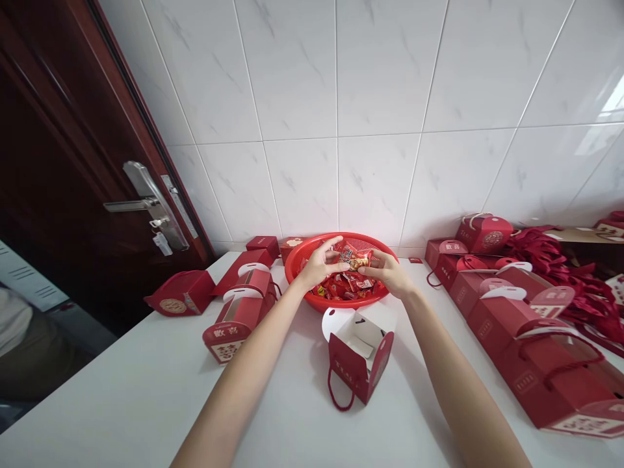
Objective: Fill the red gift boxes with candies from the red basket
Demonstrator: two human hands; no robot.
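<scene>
Above a red plastic basket (290, 260), both my hands hold one red snack packet (355, 257) between them. My left hand (319, 265) grips its left side with the thumb and fingers, while my right hand (389, 272) pinches its right end. More red wrapped packets (344, 286) lie in the basket below. In front of the basket stands a small red gift box (353, 364), its top open and white inside, with a dark red cord handle hanging down its near side. Nothing shows inside the box.
Several red gift boxes (234, 318) stand on the left of the white table (160, 396). A long row of similar boxes (507, 331) runs along the right, beside a heap of dark red ribbons (560, 273). Behind is a tiled wall (302, 182); a door (73, 130) and part of a person (29, 338) are at left.
</scene>
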